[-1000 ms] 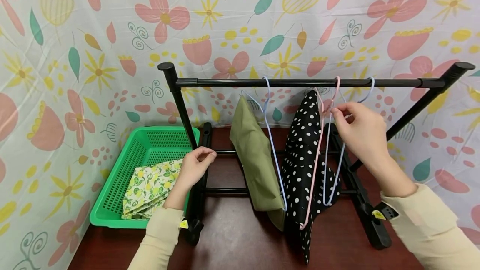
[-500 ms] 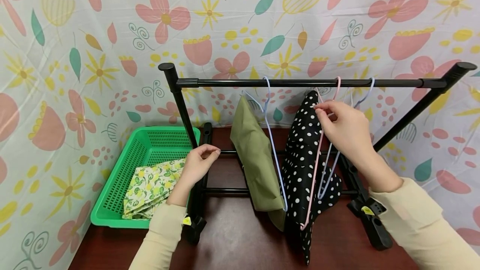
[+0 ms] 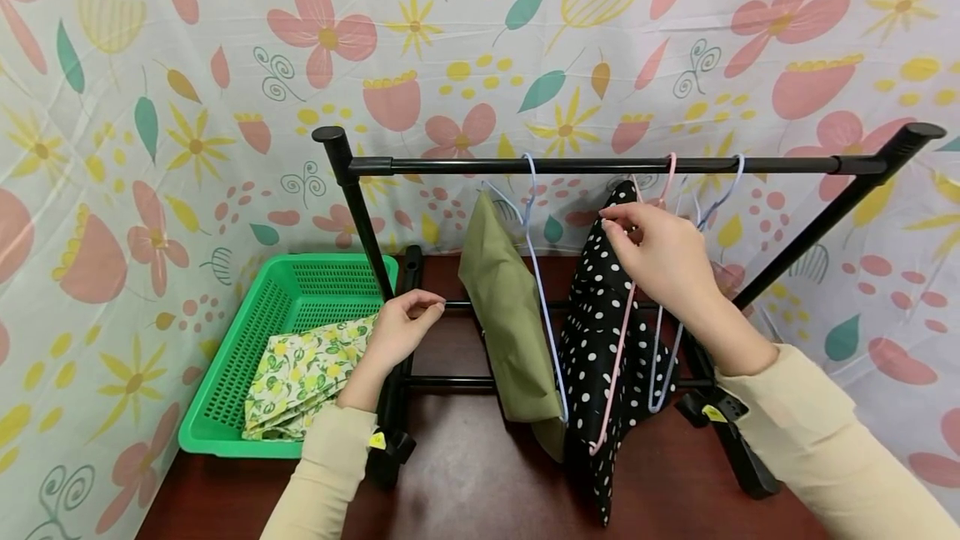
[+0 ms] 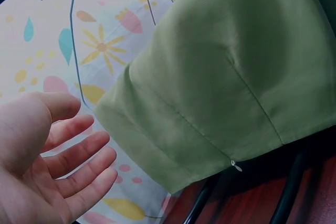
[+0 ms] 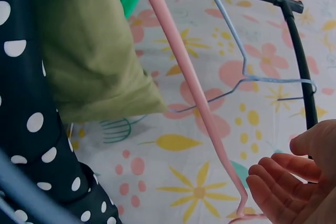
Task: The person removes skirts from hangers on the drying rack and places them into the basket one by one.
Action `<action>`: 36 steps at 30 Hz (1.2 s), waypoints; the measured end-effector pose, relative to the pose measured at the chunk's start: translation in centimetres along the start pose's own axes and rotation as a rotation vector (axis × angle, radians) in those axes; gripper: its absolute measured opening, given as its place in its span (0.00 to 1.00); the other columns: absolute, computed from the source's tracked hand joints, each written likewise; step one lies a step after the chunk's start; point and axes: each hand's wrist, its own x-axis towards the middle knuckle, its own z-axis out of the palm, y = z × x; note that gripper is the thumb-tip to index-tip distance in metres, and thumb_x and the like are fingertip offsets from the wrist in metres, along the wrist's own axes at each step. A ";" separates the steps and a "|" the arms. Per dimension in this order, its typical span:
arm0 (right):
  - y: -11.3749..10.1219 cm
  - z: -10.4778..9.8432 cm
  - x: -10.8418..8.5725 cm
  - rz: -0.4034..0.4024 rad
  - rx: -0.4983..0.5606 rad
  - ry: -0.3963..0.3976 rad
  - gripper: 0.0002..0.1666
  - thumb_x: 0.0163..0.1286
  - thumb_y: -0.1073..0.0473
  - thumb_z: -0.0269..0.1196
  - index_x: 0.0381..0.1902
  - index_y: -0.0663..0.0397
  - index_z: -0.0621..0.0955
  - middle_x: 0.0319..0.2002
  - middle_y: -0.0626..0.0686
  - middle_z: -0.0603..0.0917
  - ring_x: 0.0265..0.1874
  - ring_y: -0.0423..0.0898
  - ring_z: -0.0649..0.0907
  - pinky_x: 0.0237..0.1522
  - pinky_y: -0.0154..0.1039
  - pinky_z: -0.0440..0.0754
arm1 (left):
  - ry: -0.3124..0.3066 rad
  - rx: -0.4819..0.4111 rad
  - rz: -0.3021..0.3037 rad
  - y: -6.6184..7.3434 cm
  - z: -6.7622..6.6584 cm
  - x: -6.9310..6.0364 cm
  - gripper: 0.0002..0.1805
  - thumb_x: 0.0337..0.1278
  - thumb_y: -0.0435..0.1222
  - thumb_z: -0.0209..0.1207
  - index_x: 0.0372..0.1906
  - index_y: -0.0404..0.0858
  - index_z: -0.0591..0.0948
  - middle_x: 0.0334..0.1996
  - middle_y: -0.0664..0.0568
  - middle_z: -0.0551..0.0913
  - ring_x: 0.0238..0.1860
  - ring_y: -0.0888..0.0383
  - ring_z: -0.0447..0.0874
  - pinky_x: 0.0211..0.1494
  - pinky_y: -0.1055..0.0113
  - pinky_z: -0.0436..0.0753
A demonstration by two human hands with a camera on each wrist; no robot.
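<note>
My right hand hovers before the black cloth with white dots, near the pink hanger carrying it. In the right wrist view its fingers are loosely spread, holding nothing. My left hand floats beside the rack's left leg, between the basket and the olive-green cloth. That cloth, with a small zip pull, drapes from a light-blue hanger. The left wrist view shows the left fingers apart and relaxed, clear of the fabric. Another blue hanger hooks over the bar at right.
A black rack stands on the dark red-brown table. Left of it sits a green basket holding a folded lemon-print cloth. A floral-print curtain hangs behind and at the sides.
My right hand has come off the hangers' necks near the bar and moved left, to in front of the dotted cloth. My left hand has shifted slightly right.
</note>
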 end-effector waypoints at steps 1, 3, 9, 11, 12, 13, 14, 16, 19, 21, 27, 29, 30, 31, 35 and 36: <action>-0.1 0.1 0.1 -0.002 0.002 -0.011 0.12 0.66 0.58 0.56 0.41 0.53 0.84 0.27 0.51 0.84 0.17 0.45 0.75 0.21 0.41 0.66 | -0.003 -0.003 -0.001 0.0 0.0 0.0 0.07 0.60 0.45 0.57 0.40 0.52 0.82 0.38 0.59 0.83 0.38 0.61 0.80 0.37 0.63 0.78; -0.3 0.2 0.2 -0.004 0.006 -0.033 0.11 0.66 0.58 0.56 0.42 0.52 0.84 0.28 0.50 0.84 0.18 0.44 0.76 0.22 0.40 0.67 | -0.008 -0.006 0.000 0.0 0.1 0.0 0.07 0.60 0.44 0.57 0.40 0.52 0.82 0.39 0.59 0.83 0.38 0.61 0.80 0.37 0.63 0.78; -0.8 0.9 0.9 0.017 0.027 -0.126 0.13 0.67 0.56 0.55 0.44 0.53 0.83 0.29 0.52 0.84 0.22 0.46 0.80 0.22 0.42 0.72 | -0.016 -0.020 0.007 -0.1 0.1 0.0 0.07 0.60 0.43 0.57 0.41 0.50 0.82 0.39 0.58 0.83 0.38 0.60 0.80 0.37 0.64 0.78; -1.0 1.1 1.1 0.032 0.029 -0.160 0.13 0.67 0.55 0.56 0.44 0.53 0.82 0.30 0.52 0.84 0.24 0.46 0.82 0.24 0.45 0.74 | -0.017 -0.023 0.007 -0.1 0.2 0.1 0.07 0.60 0.43 0.57 0.41 0.50 0.82 0.39 0.57 0.83 0.37 0.60 0.80 0.37 0.64 0.78; -1.1 1.2 1.2 0.039 0.031 -0.177 0.13 0.67 0.55 0.56 0.44 0.53 0.82 0.31 0.52 0.85 0.25 0.47 0.82 0.25 0.46 0.75 | -0.018 -0.025 0.006 -0.1 0.2 0.1 0.07 0.60 0.42 0.57 0.41 0.50 0.82 0.39 0.57 0.83 0.37 0.60 0.80 0.37 0.64 0.78; -1.2 1.3 1.4 0.045 0.031 -0.191 0.14 0.67 0.54 0.56 0.44 0.53 0.82 0.31 0.52 0.85 0.26 0.47 0.83 0.27 0.47 0.75 | -0.019 -0.024 0.004 -0.1 0.2 0.1 0.07 0.60 0.42 0.57 0.41 0.50 0.82 0.39 0.57 0.83 0.37 0.60 0.80 0.37 0.64 0.78; -1.3 1.4 1.5 0.051 0.034 -0.206 0.14 0.67 0.54 0.56 0.45 0.53 0.82 0.32 0.52 0.85 0.27 0.47 0.83 0.28 0.47 0.76 | -0.020 -0.023 0.002 -0.1 0.2 0.1 0.07 0.60 0.42 0.58 0.41 0.50 0.82 0.39 0.57 0.83 0.37 0.60 0.80 0.37 0.64 0.78; -1.5 1.6 1.7 0.053 0.038 -0.234 0.15 0.67 0.53 0.56 0.45 0.53 0.82 0.32 0.52 0.85 0.28 0.48 0.84 0.30 0.48 0.77 | -0.023 -0.020 0.000 -0.1 0.3 0.1 0.07 0.60 0.42 0.57 0.41 0.50 0.82 0.39 0.57 0.83 0.38 0.60 0.80 0.37 0.64 0.78; -1.7 1.9 2.0 0.043 0.041 -0.267 0.17 0.67 0.53 0.56 0.48 0.55 0.81 0.34 0.53 0.85 0.29 0.48 0.84 0.33 0.48 0.77 | -0.023 -0.014 -0.001 -0.2 0.3 0.2 0.07 0.60 0.43 0.57 0.42 0.50 0.82 0.39 0.57 0.83 0.38 0.60 0.81 0.37 0.64 0.78; -1.9 2.1 2.1 0.041 0.043 -0.288 0.18 0.67 0.52 0.56 0.49 0.55 0.80 0.35 0.54 0.86 0.29 0.49 0.83 0.33 0.48 0.77 | -0.024 -0.015 -0.001 -0.3 0.3 0.2 0.08 0.60 0.43 0.57 0.42 0.51 0.82 0.39 0.57 0.83 0.38 0.60 0.81 0.37 0.64 0.78; -2.3 2.9 2.6 0.047 0.057 -0.340 0.19 0.68 0.50 0.55 0.50 0.55 0.80 0.36 0.55 0.86 0.28 0.48 0.83 0.32 0.46 0.77 | -0.022 -0.020 -0.007 -0.5 0.4 0.2 0.08 0.59 0.43 0.58 0.42 0.50 0.82 0.39 0.57 0.83 0.38 0.60 0.81 0.37 0.64 0.78; -2.5 3.1 2.7 0.043 0.056 -0.353 0.20 0.68 0.50 0.55 0.51 0.54 0.79 0.35 0.55 0.86 0.28 0.48 0.84 0.32 0.45 0.77 | -0.021 -0.018 -0.008 -0.6 0.4 0.2 0.07 0.59 0.42 0.58 0.41 0.50 0.82 0.39 0.57 0.83 0.37 0.60 0.81 0.37 0.64 0.78; -2.6 3.2 2.8 0.040 0.055 -0.357 0.20 0.68 0.49 0.55 0.51 0.54 0.79 0.35 0.55 0.86 0.28 0.48 0.84 0.31 0.45 0.77 | -0.021 -0.018 -0.010 -0.6 0.5 0.2 0.07 0.59 0.42 0.58 0.41 0.50 0.82 0.38 0.57 0.83 0.37 0.60 0.81 0.37 0.64 0.78; -2.6 3.3 2.9 0.034 0.056 -0.363 0.20 0.68 0.49 0.55 0.51 0.54 0.79 0.35 0.55 0.86 0.28 0.47 0.84 0.31 0.45 0.76 | -0.019 -0.016 -0.009 -0.7 0.5 0.3 0.07 0.59 0.42 0.58 0.41 0.50 0.82 0.38 0.57 0.84 0.37 0.60 0.81 0.37 0.64 0.78; -3.0 3.6 3.2 0.017 0.051 -0.383 0.21 0.67 0.48 0.55 0.53 0.53 0.78 0.35 0.54 0.86 0.25 0.47 0.83 0.28 0.42 0.75 | -0.013 -0.011 -0.011 -0.8 0.6 0.3 0.07 0.59 0.42 0.58 0.41 0.50 0.83 0.38 0.56 0.84 0.37 0.60 0.81 0.37 0.64 0.78; -3.1 3.6 3.3 0.015 0.050 -0.387 0.21 0.67 0.48 0.55 0.53 0.53 0.79 0.35 0.53 0.86 0.25 0.47 0.83 0.27 0.42 0.74 | -0.011 -0.009 -0.013 -0.8 0.6 0.3 0.07 0.59 0.43 0.58 0.41 0.50 0.83 0.38 0.57 0.84 0.37 0.60 0.81 0.37 0.64 0.78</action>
